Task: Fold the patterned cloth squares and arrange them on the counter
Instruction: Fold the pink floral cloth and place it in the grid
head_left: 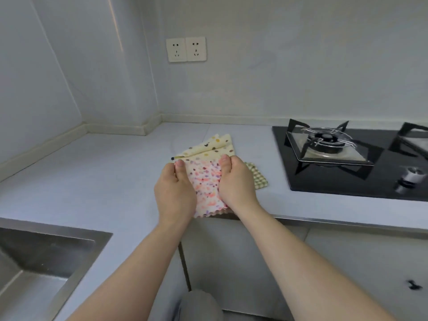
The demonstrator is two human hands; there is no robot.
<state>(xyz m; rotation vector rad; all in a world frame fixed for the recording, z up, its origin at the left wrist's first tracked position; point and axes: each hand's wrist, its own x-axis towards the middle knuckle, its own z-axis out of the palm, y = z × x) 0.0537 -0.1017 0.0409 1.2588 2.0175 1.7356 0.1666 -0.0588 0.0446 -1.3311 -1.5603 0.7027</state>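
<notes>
Forearms reach in from the bottom edge, beside a steel sink at lower left. Both hands grip the pink-speckled cloth at the counter front edge: the left hand pinches its left side, the right hand its right, thumbs on top. Just behind lies a folded cream dotted cloth; a green checked cloth shows beside the right hand. Farther right sits a black gas hob, and two wall sockets sit on the back wall
</notes>
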